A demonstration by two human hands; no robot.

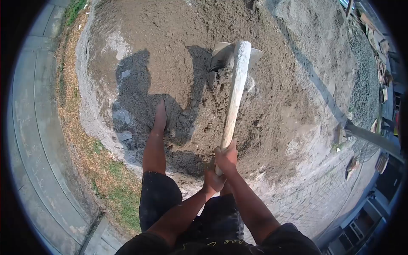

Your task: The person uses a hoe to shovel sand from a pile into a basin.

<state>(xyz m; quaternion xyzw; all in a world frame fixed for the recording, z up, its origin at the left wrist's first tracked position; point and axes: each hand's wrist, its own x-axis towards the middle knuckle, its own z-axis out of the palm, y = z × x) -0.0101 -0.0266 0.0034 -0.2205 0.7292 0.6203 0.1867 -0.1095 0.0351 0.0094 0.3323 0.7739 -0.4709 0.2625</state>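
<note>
A hoe (pixel 236 93) with a pale, worn wooden handle reaches forward from my hands. Its metal blade (pixel 222 55) rests against the wet grey-brown mortar mix (pixel 178 29), its lower edge partly hidden by the mix. My right hand (pixel 226 158) is wrapped round the handle. Just below it, my left hand (pixel 213 181) grips the handle's near end, close to my body. One bare foot (pixel 160 115) of mine stands on the mix to the left of the handle, and the shadow of my body falls around it.
Along the left run dry grass (pixel 114 174) and a concrete strip (pixel 36 106). Gravel (pixel 363 72) is heaped at the right. A post (pixel 374 140) juts in from the right, casting a shadow across the mound. Paving blocks (pixel 310 204) lie at lower right.
</note>
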